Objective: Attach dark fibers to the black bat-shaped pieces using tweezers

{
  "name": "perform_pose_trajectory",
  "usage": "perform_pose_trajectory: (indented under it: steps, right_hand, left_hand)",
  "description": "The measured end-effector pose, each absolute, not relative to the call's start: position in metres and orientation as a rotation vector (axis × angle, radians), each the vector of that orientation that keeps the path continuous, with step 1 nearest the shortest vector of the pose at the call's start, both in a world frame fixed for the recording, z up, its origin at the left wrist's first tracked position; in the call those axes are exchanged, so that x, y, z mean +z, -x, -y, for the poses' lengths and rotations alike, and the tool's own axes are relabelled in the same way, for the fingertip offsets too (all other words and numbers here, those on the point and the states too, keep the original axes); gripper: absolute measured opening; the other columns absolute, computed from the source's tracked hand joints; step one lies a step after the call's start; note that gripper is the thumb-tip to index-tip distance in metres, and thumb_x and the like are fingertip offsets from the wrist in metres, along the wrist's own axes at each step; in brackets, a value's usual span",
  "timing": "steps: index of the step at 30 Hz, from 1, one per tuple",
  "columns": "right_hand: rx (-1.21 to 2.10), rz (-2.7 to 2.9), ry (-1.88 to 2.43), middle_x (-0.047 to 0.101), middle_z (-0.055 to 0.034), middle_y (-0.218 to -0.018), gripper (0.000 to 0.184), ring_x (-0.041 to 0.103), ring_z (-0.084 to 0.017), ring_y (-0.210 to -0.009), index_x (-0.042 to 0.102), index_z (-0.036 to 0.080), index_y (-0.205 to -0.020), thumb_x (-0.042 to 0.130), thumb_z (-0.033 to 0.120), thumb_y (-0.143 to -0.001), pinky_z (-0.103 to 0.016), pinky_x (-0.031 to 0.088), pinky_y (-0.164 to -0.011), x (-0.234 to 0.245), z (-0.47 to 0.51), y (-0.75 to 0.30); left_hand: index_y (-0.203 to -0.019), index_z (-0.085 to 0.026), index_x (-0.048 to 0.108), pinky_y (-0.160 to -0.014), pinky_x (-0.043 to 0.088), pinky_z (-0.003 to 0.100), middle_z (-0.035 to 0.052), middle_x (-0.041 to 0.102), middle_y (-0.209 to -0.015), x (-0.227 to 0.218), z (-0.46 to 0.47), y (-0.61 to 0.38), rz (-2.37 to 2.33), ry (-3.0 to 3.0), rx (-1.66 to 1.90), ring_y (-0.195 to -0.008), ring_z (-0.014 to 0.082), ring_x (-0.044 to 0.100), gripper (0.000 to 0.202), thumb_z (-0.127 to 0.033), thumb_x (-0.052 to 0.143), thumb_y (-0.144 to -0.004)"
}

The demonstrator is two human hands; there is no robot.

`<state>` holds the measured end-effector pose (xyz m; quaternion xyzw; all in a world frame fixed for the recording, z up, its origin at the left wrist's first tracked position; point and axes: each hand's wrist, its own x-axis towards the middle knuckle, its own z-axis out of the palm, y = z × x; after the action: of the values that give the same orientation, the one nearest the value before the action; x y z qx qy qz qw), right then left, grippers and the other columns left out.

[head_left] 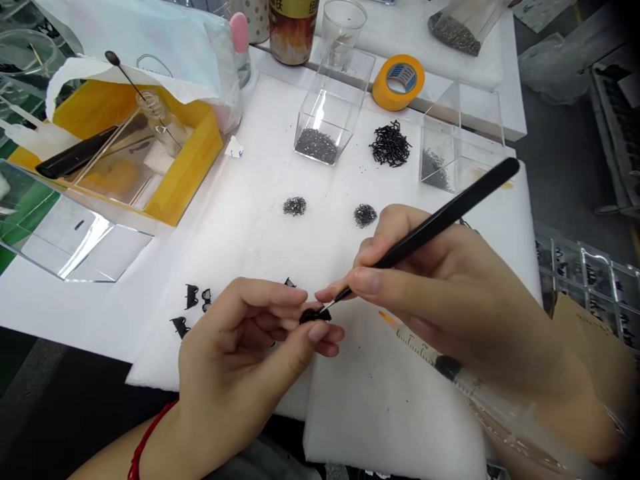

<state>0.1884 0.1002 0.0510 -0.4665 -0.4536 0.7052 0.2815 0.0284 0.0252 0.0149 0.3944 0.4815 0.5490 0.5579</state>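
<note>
Your left hand (235, 353) was curled, pinching small black part (315, 315) between fingertips, low centre of frame. Your right hand (440, 300) was closed on black tweezers (430, 230), tip at part, above white foam sheet (250, 253). 2 hands nearly touching.

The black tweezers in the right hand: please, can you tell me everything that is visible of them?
The black tweezers are long and slim, with a smooth black body that narrows to a fine, bare metal-looking tip. The right hand holds them between thumb and fingers, slanting up and away, above the white foam sheet. The tip reaches the small black piece held in the left hand.
</note>
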Motion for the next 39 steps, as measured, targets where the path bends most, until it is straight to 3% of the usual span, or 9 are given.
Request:
perform_pose_trajectory:
  steps: [5,10,13,19,26,39]
  right_hand:
    - [1.950,1.232,1.213,0.068,0.0047,-0.067,0.016,0.071,-0.018,-0.070,0.054,0.026,-0.075,0.067,0.017,-0.079,-0.026,0.060,-0.059,0.053,-0.100,-0.187]
    - [1.870,1.275,1.198,0.067,0.0074,-0.062,0.020,0.071,-0.014,-0.072,0.054,0.025,-0.071,0.068,0.012,-0.078,-0.016,0.057,-0.055,0.053,-0.100,-0.185]
    - [1.882,1.282,1.190,0.066,0.0077,-0.061,0.020,0.071,-0.014,-0.066,0.054,0.025,-0.073,0.066,0.011,-0.079,-0.018,0.058,-0.054,0.052,-0.100,-0.185]
    - [1.952,1.337,1.007,0.073,0.0022,-0.082,0.017,0.072,-0.017,-0.072,0.056,0.022,-0.084,0.060,0.005,-0.082,-0.025,0.062,-0.062,0.050,-0.101,-0.191]
    - [1.898,1.415,1.010,0.074,0.0028,-0.087,0.025,0.072,-0.016,-0.080,0.059,0.023,-0.088,0.059,0.000,-0.081,-0.020,0.061,-0.069,0.048,-0.101,-0.196]
    - [1.838,1.453,1.045,0.074,0.0025,-0.080,0.020,0.072,-0.014,-0.070,0.061,0.021,-0.082,0.063,0.001,-0.078,-0.016,0.061,-0.061,0.056,-0.103,-0.191]
  left_hand:
    - [-0.092,-0.022,0.058,-0.065,0.062,0.015,-0.0066,0.075,-0.075,0.016,-0.027,-0.029,-1.154,-0.922,1.297,-0.065,0.0115,0.074,0.030,0.002,0.067,-0.076]
    - [-0.093,-0.022,0.058,-0.066,0.062,0.015,-0.0064,0.076,-0.075,0.016,-0.026,-0.029,-1.155,-0.938,1.294,-0.065,0.0114,0.074,0.030,0.002,0.066,-0.077]
    - [-0.092,-0.021,0.057,-0.068,0.061,0.012,-0.0072,0.075,-0.075,0.015,-0.026,-0.029,-1.151,-0.944,1.296,-0.065,0.0094,0.073,0.028,0.002,0.066,-0.077]
    - [-0.091,-0.021,0.059,-0.069,0.061,0.013,-0.0079,0.073,-0.076,0.015,-0.026,-0.029,-1.154,-0.955,1.298,-0.066,0.0091,0.073,0.030,0.004,0.065,-0.076]
    - [-0.091,-0.020,0.059,-0.069,0.062,0.015,-0.0072,0.073,-0.075,0.015,-0.027,-0.030,-1.149,-0.942,1.296,-0.067,0.0097,0.073,0.029,0.005,0.064,-0.077]
    - [-0.092,-0.021,0.058,-0.068,0.061,0.012,-0.0075,0.074,-0.075,0.013,-0.025,-0.029,-1.168,-1.001,1.252,-0.066,0.0083,0.073,0.028,0.002,0.065,-0.077]
